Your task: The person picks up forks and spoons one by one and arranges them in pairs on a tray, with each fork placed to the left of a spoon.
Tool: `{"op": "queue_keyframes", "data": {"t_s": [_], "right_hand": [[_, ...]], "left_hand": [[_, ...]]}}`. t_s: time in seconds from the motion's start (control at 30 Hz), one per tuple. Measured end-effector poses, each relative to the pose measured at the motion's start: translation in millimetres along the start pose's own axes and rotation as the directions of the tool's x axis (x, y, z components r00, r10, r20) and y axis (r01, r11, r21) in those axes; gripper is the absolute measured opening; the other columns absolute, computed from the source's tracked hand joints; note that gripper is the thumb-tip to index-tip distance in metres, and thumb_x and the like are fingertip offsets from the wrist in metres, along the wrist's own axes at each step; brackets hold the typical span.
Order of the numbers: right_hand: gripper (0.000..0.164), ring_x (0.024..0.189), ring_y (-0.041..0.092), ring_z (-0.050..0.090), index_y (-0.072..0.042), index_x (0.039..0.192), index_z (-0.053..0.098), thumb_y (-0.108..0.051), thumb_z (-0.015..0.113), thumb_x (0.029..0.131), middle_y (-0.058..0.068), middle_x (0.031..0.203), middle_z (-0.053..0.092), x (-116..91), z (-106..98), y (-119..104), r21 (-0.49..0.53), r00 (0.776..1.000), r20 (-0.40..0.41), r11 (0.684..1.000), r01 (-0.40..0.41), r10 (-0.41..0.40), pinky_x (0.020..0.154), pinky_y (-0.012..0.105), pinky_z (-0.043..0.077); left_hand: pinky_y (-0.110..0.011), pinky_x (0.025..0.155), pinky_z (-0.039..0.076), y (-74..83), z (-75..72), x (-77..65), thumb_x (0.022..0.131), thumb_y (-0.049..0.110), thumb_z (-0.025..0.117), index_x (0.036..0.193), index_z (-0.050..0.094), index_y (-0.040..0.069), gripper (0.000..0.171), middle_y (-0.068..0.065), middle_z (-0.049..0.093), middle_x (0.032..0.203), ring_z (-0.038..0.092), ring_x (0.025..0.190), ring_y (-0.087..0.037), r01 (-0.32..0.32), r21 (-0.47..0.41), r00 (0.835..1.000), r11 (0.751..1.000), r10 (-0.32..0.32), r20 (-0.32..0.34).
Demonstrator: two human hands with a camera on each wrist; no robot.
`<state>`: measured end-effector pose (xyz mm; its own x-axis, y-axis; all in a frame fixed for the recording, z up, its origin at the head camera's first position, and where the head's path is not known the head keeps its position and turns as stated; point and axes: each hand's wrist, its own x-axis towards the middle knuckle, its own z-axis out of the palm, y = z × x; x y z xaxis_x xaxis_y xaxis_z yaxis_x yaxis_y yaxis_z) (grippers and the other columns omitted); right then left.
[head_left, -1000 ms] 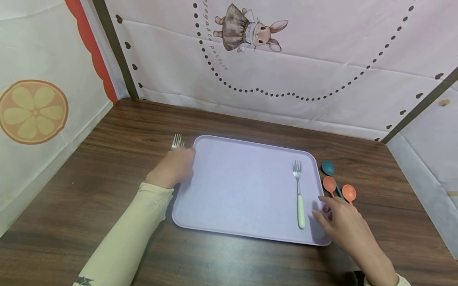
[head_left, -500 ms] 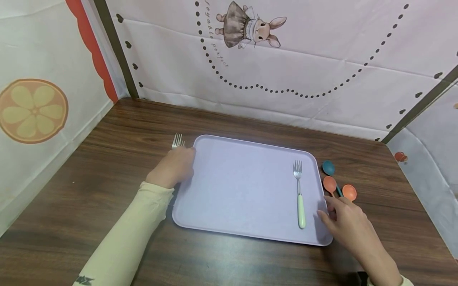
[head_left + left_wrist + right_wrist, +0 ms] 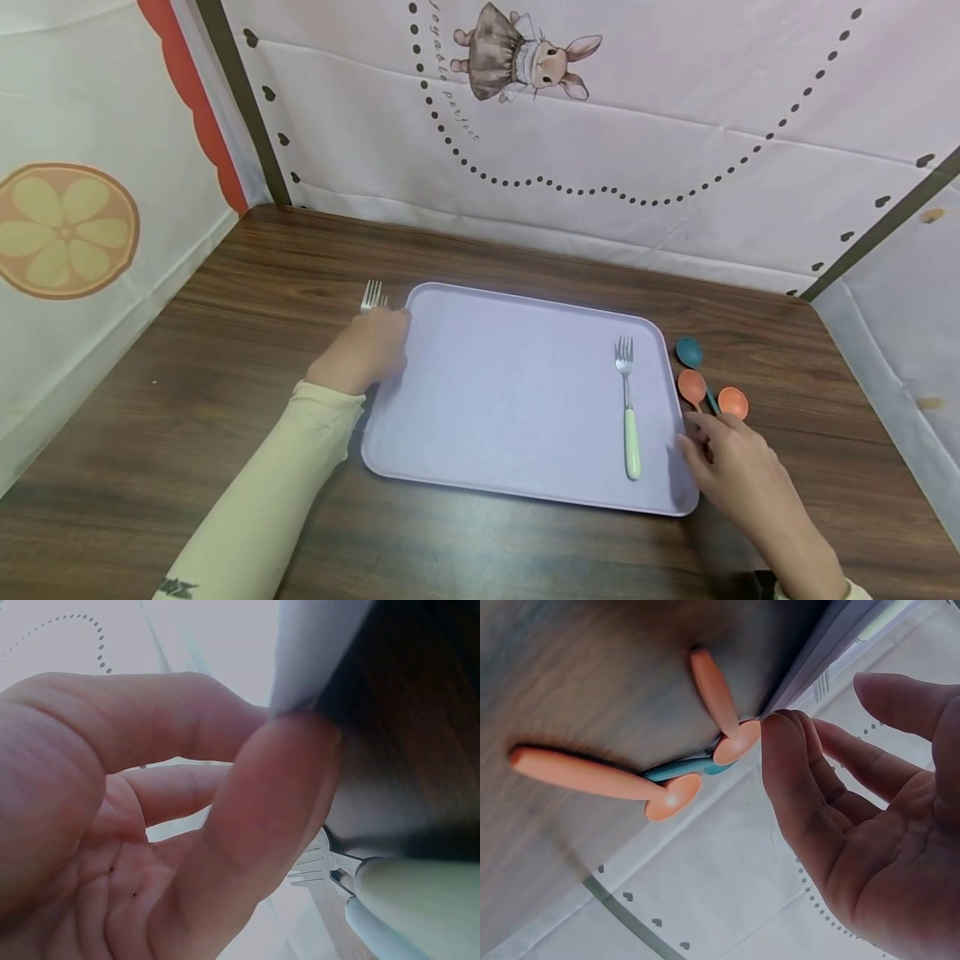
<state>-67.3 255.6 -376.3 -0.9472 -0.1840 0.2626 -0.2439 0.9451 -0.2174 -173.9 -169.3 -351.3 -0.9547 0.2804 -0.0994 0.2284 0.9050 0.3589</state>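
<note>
A pale lilac tray (image 3: pixel 510 400) lies on the table, with a green-handled fork (image 3: pixel 628 408) on its right part. My left hand (image 3: pixel 362 350) pinches the tray's left rim between thumb and finger, as the left wrist view shows. Beyond that hand, forks (image 3: pixel 372 296) show only their tines; their pale green and light blue handles (image 3: pixel 420 892) appear in the left wrist view. My right hand (image 3: pixel 735 467) hovers by the tray's right edge, fingers loosely bent, thumb apart, holding nothing. Beside it lie two orange spoons (image 3: pixel 692 386) and a teal spoon (image 3: pixel 688 352), partly covered by the hand.
The dark wood-grain table (image 3: pixel 465 550) extends around the tray. Printed white cloth walls (image 3: pixel 660 108) stand along the back and both sides, close behind the table's far edge.
My right hand has shifted slightly rightward, away from the tray's interior toward the spoons. The left hand, tray and cutlery have stayed in place.
</note>
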Motion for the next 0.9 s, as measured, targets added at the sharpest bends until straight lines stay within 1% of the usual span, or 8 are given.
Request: {"op": "queue_keyframes", "data": {"t_s": [0.1, 0.2, 0.33, 0.47, 0.6, 0.67, 0.83, 0.9], "right_hand": [[0.025, 0.068, 0.018, 0.044, 0.001, 0.105, 0.073, -0.008, 0.078, 0.083, 0.000, 0.071, 0.044, 1.7, 0.8, 4.2, 0.000, 1.000, -0.006, 1.000, 0.001, -0.001, 0.053, 0.033, 0.035], [0.022, 0.069, 0.019, 0.044, 0.000, 0.103, 0.072, -0.008, 0.078, 0.083, 0.000, 0.070, 0.043, 3.0, 1.9, 8.9, 0.000, 1.000, -0.007, 1.000, 0.009, -0.009, 0.053, 0.034, 0.035], [0.023, 0.070, 0.020, 0.046, 0.001, 0.103, 0.071, -0.009, 0.078, 0.084, 0.001, 0.071, 0.045, 5.2, 1.9, 15.1, -0.007, 1.000, 0.011, 1.000, 0.002, -0.002, 0.052, 0.035, 0.035], [0.029, 0.070, 0.023, 0.046, 0.005, 0.108, 0.070, -0.011, 0.077, 0.085, 0.006, 0.076, 0.050, 6.3, 1.7, 18.3, -0.014, 0.999, 0.035, 1.000, -0.018, 0.019, 0.052, 0.037, 0.036], [0.028, 0.070, 0.023, 0.046, 0.006, 0.108, 0.069, -0.011, 0.076, 0.086, 0.009, 0.080, 0.052, 4.8, 3.6, 21.2, -0.007, 0.999, 0.036, 0.999, -0.031, 0.031, 0.052, 0.038, 0.035], [0.018, 0.068, 0.024, 0.045, 0.003, 0.097, 0.069, -0.010, 0.075, 0.087, 0.009, 0.080, 0.051, 4.1, 4.6, 22.9, -0.007, 0.999, 0.031, 0.999, -0.037, 0.037, 0.052, 0.038, 0.035], [0.012, 0.066, 0.026, 0.048, 0.002, 0.091, 0.067, -0.008, 0.073, 0.087, 0.013, 0.081, 0.052, 3.4, 6.4, 26.8, -0.006, 0.999, 0.017, 0.999, -0.040, 0.040, 0.052, 0.041, 0.037], [0.019, 0.065, 0.027, 0.049, 0.007, 0.099, 0.069, -0.006, 0.073, 0.086, 0.015, 0.082, 0.054, 3.5, 7.1, 27.9, -0.001, 0.999, 0.014, 0.999, -0.039, 0.039, 0.051, 0.043, 0.039]], "left_hand": [[-0.039, 0.059, 0.048, 0.6, 0.3, 1.0, 0.086, -0.008, 0.054, 0.102, 0.058, -0.009, 0.017, -0.016, 0.054, 0.078, 0.054, 0.071, -0.031, -0.002, 0.003, 1.000, 1.000, 0.002, -0.006], [-0.040, 0.060, 0.048, 1.1, 1.0, 2.3, 0.085, -0.008, 0.054, 0.101, 0.058, -0.009, 0.017, -0.016, 0.054, 0.078, 0.054, 0.072, -0.031, 0.000, 0.006, 1.000, 1.000, 0.000, -0.010], [-0.039, 0.059, 0.048, 2.1, 1.3, 4.2, 0.086, -0.008, 0.053, 0.102, 0.058, -0.009, 0.017, -0.016, 0.054, 0.078, 0.054, 0.071, -0.031, 0.012, 0.000, 1.000, 1.000, -0.012, -0.005], [-0.039, 0.059, 0.048, 3.5, 0.7, 4.6, 0.086, -0.008, 0.053, 0.104, 0.058, -0.009, 0.018, -0.016, 0.055, 0.079, 0.054, 0.071, -0.030, 0.022, -0.003, 1.000, 1.000, -0.022, -0.002], [-0.039, 0.059, 0.048, 4.2, 1.3, 4.6, 0.086, -0.009, 0.053, 0.104, 0.058, -0.009, 0.019, -0.016, 0.055, 0.079, 0.054, 0.071, -0.031, 0.019, -0.001, 1.000, 1.000, -0.019, -0.006], [-0.039, 0.059, 0.048, 4.3, 1.9, 4.6, 0.086, -0.009, 0.053, 0.104, 0.058, -0.009, 0.019, -0.016, 0.054, 0.078, 0.054, 0.071, -0.030, 0.014, 0.000, 1.000, 1.000, -0.014, -0.008], [-0.040, 0.059, 0.048, 4.7, 2.5, 4.0, 0.085, -0.009, 0.054, 0.102, 0.058, -0.009, 0.017, -0.015, 0.054, 0.077, 0.053, 0.071, -0.030, 0.004, 0.007, 1.000, 1.000, -0.004, -0.016], [-0.040, 0.059, 0.048, 4.9, 2.4, 3.7, 0.085, -0.009, 0.053, 0.101, 0.058, -0.009, 0.017, -0.016, 0.054, 0.077, 0.053, 0.071, -0.031, 0.008, 0.006, 1.000, 1.000, -0.008, -0.013]]}}
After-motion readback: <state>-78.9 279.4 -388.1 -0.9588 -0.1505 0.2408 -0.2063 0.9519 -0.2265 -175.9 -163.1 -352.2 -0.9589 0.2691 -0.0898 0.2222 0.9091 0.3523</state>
